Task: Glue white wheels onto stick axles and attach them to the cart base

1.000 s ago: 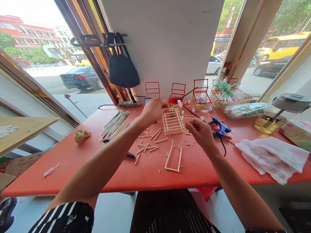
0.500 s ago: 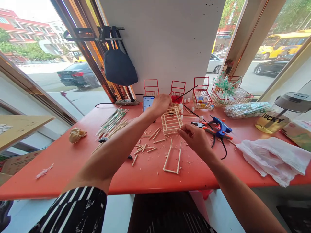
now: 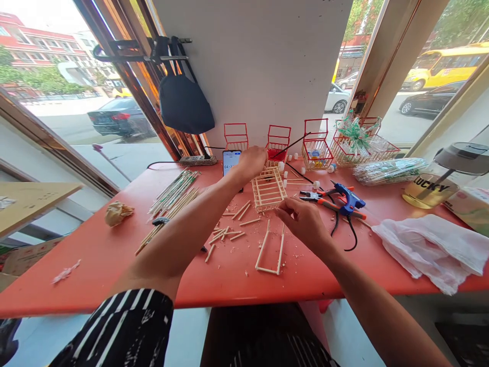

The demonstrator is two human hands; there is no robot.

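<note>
A small basket of pale wooden sticks (image 3: 269,189) lies in the middle of the red table. My left hand (image 3: 252,162) reaches to its far end, fingers bent down and closed there; the fingertips are partly hidden. At its near right corner is my right hand (image 3: 301,216), thumb and fingers pinched together. Whatever lies in that pinch is too small to make out. Just below, a U-shaped stick frame (image 3: 267,269) rests on the table. Several short cut sticks (image 3: 225,233) and crumbs lie to its left.
Pliers (image 3: 311,195) and a blue glue gun (image 3: 348,201) with a black cord lie right of my right hand. Red-rimmed stick carts (image 3: 317,145) line the wall, near a phone (image 3: 230,159). Stick bundles (image 3: 173,193) lie left; a white plastic bag (image 3: 431,244) lies right.
My right hand has shifted slightly left and down along the basket's near corner. The left hand stays at the far end. The whole view has moved a little.
</note>
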